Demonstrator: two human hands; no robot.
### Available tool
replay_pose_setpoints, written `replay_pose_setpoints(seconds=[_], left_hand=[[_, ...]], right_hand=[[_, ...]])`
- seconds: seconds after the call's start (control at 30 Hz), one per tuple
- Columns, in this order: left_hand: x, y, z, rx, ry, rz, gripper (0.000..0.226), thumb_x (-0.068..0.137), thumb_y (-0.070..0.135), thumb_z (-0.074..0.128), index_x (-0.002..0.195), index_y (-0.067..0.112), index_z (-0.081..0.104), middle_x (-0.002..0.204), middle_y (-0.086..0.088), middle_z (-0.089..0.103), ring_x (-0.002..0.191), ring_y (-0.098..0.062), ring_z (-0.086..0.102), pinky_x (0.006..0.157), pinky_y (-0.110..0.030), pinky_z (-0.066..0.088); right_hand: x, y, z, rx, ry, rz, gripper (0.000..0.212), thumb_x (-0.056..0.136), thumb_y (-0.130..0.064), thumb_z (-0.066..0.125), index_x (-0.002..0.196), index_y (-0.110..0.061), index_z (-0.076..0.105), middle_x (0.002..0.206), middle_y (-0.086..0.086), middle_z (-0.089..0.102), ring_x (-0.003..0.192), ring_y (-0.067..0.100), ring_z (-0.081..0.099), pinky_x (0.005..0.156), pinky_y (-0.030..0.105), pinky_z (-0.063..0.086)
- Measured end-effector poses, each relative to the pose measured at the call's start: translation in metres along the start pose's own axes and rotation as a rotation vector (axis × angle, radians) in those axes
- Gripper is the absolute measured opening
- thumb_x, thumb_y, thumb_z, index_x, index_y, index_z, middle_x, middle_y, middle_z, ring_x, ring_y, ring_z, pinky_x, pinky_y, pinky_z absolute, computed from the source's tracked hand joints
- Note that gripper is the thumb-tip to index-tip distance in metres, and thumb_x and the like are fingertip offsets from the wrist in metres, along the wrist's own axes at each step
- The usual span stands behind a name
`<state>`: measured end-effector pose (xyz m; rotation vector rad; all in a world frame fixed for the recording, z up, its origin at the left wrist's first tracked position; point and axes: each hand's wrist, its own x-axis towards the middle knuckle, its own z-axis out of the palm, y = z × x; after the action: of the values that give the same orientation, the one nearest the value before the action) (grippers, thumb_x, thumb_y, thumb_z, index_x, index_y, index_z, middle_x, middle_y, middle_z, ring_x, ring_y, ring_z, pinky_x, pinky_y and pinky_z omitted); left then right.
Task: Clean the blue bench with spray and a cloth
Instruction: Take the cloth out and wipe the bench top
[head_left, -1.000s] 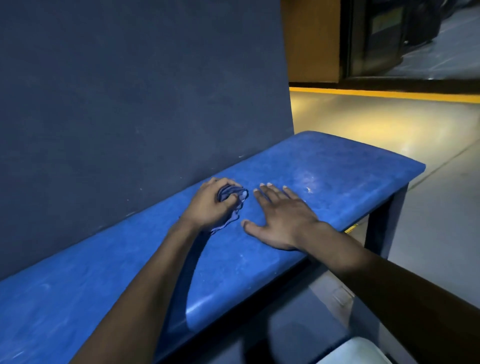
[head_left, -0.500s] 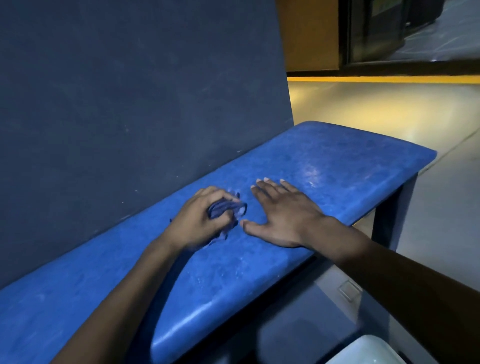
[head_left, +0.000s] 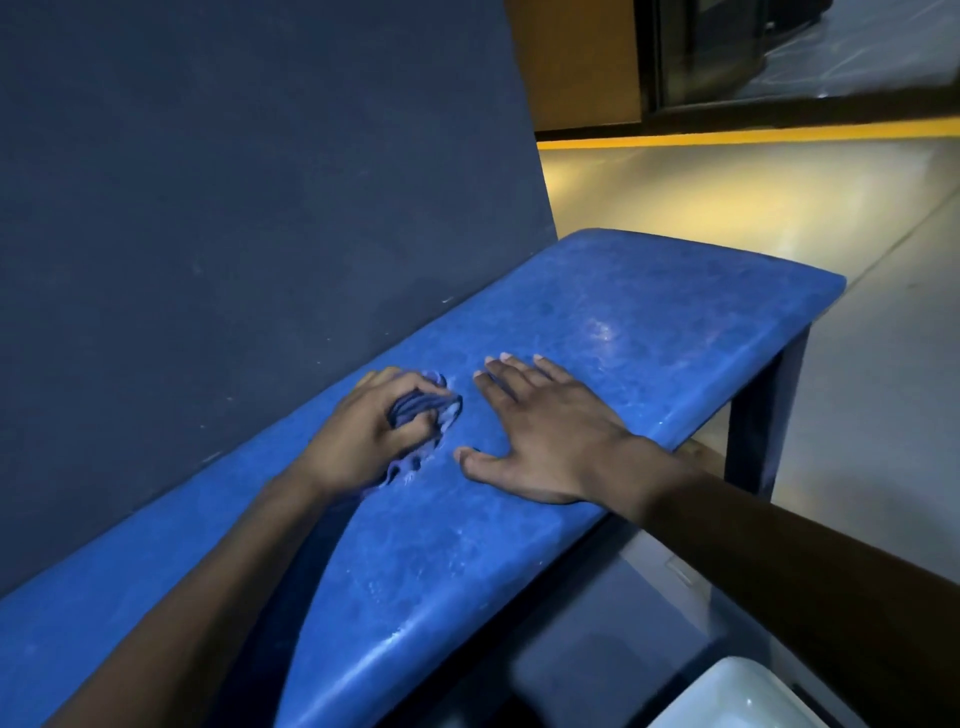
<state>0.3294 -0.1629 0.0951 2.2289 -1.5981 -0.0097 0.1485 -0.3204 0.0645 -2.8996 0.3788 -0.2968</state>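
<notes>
Blue bench (head_left: 649, 322) fills mid-frame; our left hand (head_left: 363, 431) has slid the bunched cloth (head_left: 423, 410) slightly leftward (wiping underway), fingers closed on it, while our right hand (head_left: 545, 436) stays flat and empty beside it.

Blue bench (head_left: 649, 332), bunched cloth (head_left: 423, 415) under left hand (head_left: 363, 436), right hand (head_left: 550, 441) flat beside

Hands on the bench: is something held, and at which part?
The left hand clutches the bunched cloth around its middle, pressed on the blue bench. The right hand lies flat, holding nothing.
</notes>
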Motion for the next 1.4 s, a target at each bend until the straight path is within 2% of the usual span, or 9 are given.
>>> replay_pose_setpoints(seconds=[0.13, 0.27, 0.4, 0.53, 0.8, 0.93, 1.07, 1.2, 1.4], left_hand=[[0.048, -0.013, 0.012, 0.018, 0.126, -0.161, 0.02, 0.09, 0.042, 0.051, 0.106, 0.047, 0.062, 0.104, 0.004, 0.069, 0.103, -0.028, 0.065, 0.097, -0.048, 0.053], [0.007, 0.006, 0.005, -0.034, 0.089, -0.109, 0.018, 0.093, 0.037, 0.055, 0.107, 0.04, 0.067, 0.097, 0.013, 0.071, 0.093, -0.021, 0.068, 0.089, -0.053, 0.055], [-0.069, 0.023, -0.016, -0.112, -0.006, -0.017, 0.026, 0.088, 0.034, 0.061, 0.111, 0.039, 0.072, 0.112, 0.016, 0.066, 0.103, -0.002, 0.065, 0.086, -0.032, 0.052], [-0.09, 0.017, -0.028, -0.084, -0.051, 0.077, 0.026, 0.089, 0.032, 0.066, 0.114, 0.035, 0.075, 0.123, 0.013, 0.067, 0.123, -0.016, 0.061, 0.102, -0.021, 0.044], [-0.007, 0.012, 0.002, -0.037, 0.099, -0.093, 0.022, 0.093, 0.045, 0.06, 0.11, 0.036, 0.07, 0.1, 0.016, 0.067, 0.105, -0.019, 0.067, 0.091, -0.035, 0.048], [0.046, 0.006, 0.016, 0.073, 0.14, -0.258, 0.047, 0.086, 0.052, 0.044, 0.124, 0.035, 0.067, 0.122, 0.0, 0.07, 0.12, -0.029, 0.063, 0.104, -0.043, 0.049], [-0.02, 0.021, 0.004, -0.023, 0.035, -0.052, 0.031, 0.1, 0.042, 0.048, 0.126, 0.036, 0.064, 0.119, 0.01, 0.065, 0.112, -0.019, 0.063, 0.098, -0.044, 0.049], [-0.079, 0.01, -0.026, -0.047, -0.075, 0.137, 0.033, 0.101, 0.041, 0.054, 0.129, 0.03, 0.066, 0.129, 0.014, 0.061, 0.126, -0.011, 0.056, 0.106, -0.029, 0.041], [0.008, -0.011, 0.0, 0.039, 0.089, -0.135, 0.043, 0.09, 0.05, 0.046, 0.126, 0.035, 0.066, 0.117, 0.006, 0.063, 0.117, -0.021, 0.056, 0.106, -0.046, 0.045]], right_hand=[[-0.001, 0.001, 0.002, 0.01, 0.016, -0.001, 0.099, 0.089, -0.079, 0.024, 0.163, -0.015, 0.013, 0.172, 0.003, 0.007, 0.157, 0.014, -0.003, 0.127, 0.038, -0.003], [-0.002, 0.001, 0.001, 0.017, 0.017, -0.009, 0.097, 0.089, -0.077, 0.025, 0.162, -0.015, 0.014, 0.172, 0.003, 0.007, 0.157, 0.014, -0.002, 0.127, 0.038, -0.003], [-0.001, 0.001, 0.004, 0.02, 0.045, -0.011, 0.101, 0.084, -0.079, 0.019, 0.162, -0.014, 0.017, 0.171, 0.003, 0.01, 0.157, 0.015, 0.001, 0.127, 0.038, 0.0], [-0.002, 0.002, 0.006, 0.025, 0.074, -0.008, 0.102, 0.083, -0.079, 0.02, 0.161, -0.014, 0.019, 0.171, 0.003, 0.012, 0.157, 0.015, 0.003, 0.127, 0.039, 0.001], [0.0, 0.003, 0.007, 0.01, 0.087, -0.009, 0.103, 0.081, -0.079, 0.018, 0.161, -0.014, 0.022, 0.17, 0.004, 0.016, 0.157, 0.015, 0.006, 0.127, 0.039, 0.004], [-0.001, 0.001, 0.007, -0.002, 0.079, 0.0, 0.101, 0.082, -0.079, 0.02, 0.161, -0.015, 0.021, 0.171, 0.002, 0.015, 0.157, 0.014, 0.006, 0.127, 0.039, 0.004], [-0.001, 0.002, 0.006, -0.014, 0.068, -0.003, 0.104, 0.08, -0.08, 0.016, 0.161, -0.015, 0.02, 0.171, 0.002, 0.015, 0.157, 0.014, 0.006, 0.127, 0.039, 0.004], [-0.001, 0.0, 0.007, -0.01, 0.073, 0.003, 0.105, 0.079, -0.08, 0.015, 0.161, -0.015, 0.021, 0.171, 0.002, 0.015, 0.157, 0.014, 0.006, 0.127, 0.038, 0.004], [-0.002, 0.001, 0.005, -0.017, 0.07, 0.001, 0.105, 0.079, -0.081, 0.014, 0.161, -0.015, 0.021, 0.17, 0.002, 0.016, 0.157, 0.013, 0.006, 0.127, 0.038, 0.004]])
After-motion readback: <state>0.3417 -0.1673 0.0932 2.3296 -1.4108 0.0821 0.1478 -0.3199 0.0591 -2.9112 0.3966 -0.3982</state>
